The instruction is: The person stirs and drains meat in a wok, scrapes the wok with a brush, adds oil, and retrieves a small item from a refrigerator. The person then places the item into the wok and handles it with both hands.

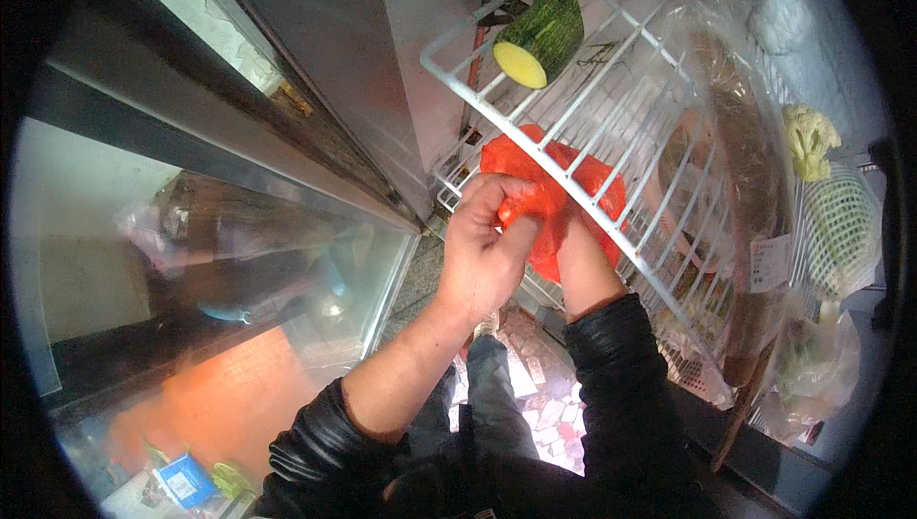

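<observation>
My left hand (pixel 491 243) pinches the gathered edge of a red plastic bag (pixel 541 250) between thumb and fingers, just below the front bar of a white wire shelf (pixel 523 134). My right forearm reaches into the bag, so my right hand is hidden, and its hold cannot be made out. Part of the bag lies behind the shelf's wires. On the shelf above rests a cut piece of green-skinned squash (pixel 555 28), its yellow cut face towards me.
Right of my arms, a long brown item in a clear plastic bag (pixel 745 182) lies on the shelf. Beyond are a cauliflower piece (pixel 809 141) and a vegetable in white foam netting (pixel 839 229). A glass door (pixel 344 283) stands at left. Patterned flooring (pixel 555 419) shows below.
</observation>
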`<state>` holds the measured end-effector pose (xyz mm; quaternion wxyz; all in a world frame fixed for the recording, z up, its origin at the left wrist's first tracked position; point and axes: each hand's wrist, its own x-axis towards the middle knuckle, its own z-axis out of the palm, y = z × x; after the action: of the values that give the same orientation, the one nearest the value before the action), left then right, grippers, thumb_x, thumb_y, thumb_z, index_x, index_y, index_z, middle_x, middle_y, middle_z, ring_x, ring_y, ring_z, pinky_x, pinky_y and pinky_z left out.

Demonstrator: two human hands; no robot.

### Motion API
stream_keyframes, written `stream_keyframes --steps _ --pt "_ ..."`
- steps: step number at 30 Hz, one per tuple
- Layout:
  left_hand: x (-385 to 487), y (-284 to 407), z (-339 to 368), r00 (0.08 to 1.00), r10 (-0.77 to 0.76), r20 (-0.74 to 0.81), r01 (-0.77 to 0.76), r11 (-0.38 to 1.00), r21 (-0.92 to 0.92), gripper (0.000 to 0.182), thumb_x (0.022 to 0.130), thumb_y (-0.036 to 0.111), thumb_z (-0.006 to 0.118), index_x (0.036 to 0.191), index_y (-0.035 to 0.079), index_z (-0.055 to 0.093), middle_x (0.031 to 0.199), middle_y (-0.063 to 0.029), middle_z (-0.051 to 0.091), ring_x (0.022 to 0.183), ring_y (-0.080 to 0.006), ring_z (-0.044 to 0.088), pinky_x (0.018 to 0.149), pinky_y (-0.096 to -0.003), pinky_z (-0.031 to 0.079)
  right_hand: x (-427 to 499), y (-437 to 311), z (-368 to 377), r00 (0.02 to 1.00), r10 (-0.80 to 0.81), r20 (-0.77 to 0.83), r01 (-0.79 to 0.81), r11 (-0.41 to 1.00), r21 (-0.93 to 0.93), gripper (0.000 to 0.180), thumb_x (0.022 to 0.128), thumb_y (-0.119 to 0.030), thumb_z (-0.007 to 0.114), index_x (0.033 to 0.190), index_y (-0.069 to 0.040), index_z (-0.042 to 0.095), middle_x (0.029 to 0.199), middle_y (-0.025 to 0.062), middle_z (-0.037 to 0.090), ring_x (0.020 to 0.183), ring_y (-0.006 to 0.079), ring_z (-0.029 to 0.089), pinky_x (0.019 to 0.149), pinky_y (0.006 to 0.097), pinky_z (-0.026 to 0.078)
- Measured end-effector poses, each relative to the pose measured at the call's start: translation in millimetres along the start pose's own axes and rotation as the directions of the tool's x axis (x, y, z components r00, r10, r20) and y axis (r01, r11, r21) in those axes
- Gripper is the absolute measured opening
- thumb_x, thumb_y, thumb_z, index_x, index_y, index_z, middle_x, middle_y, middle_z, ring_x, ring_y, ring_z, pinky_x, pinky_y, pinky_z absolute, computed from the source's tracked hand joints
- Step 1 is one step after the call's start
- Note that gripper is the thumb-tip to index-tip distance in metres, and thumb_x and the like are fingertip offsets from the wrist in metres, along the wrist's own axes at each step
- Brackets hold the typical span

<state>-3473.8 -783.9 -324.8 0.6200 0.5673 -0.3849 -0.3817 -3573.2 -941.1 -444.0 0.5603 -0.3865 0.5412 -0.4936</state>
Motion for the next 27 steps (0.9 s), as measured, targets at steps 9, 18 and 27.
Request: stream_keyframes --steps 9,18,27 --pt "56.0 -90.9 13.6 0.954 -0.295 0.058 0.247 0.879 0.407 0.114 0.062 0.036 0.084 0.148 0.004 0.016 0.144 -0.0277 0.03 0.133 -0.0406 0.033 0.111 -0.0394 0.033 1.1 13.4 3.2 0.999 0.052 -0.006 -0.05 0.981 0.188 0.026 0.088 -0.027 0.062 0.096 -0.002 0.064 0.078 0.0113 0.066 0.068 0.0205 0.063 0.059 0.0318 0.051" --pt "56.6 -80.3 74.8 0.966 -0.027 0.259 0.002 0.996 0.094 0.035 0.078 0.024 0.067 0.104 0.0 0.065 0.109 -0.0263 0.062 0.105 -0.0388 0.059 0.094 -0.0406 0.048 -4.9 18.8 -26.9 0.993 0.113 0.034 -0.118 0.949 0.292 0.025 0.088 -0.026 0.063 0.096 -0.002 0.063 0.078 0.011 0.066 0.067 0.0203 0.062 0.058 0.0314 0.051" --pt "55.0 -61.7 46.5 0.95 -0.287 0.124 0.307 0.933 -0.19 0.031 0.082 0.0 0.057 0.112 -0.001 0.062 0.102 -0.0146 0.069 0.091 -0.0161 0.064 0.082 -0.031 0.05 6.6 23.3 -34.2 0.99 0.128 0.061 -0.141 0.924 0.355 0.025 0.088 -0.025 0.063 0.096 -0.001 0.062 0.078 0.0108 0.065 0.066 0.02 0.062 0.058 0.031 0.051"
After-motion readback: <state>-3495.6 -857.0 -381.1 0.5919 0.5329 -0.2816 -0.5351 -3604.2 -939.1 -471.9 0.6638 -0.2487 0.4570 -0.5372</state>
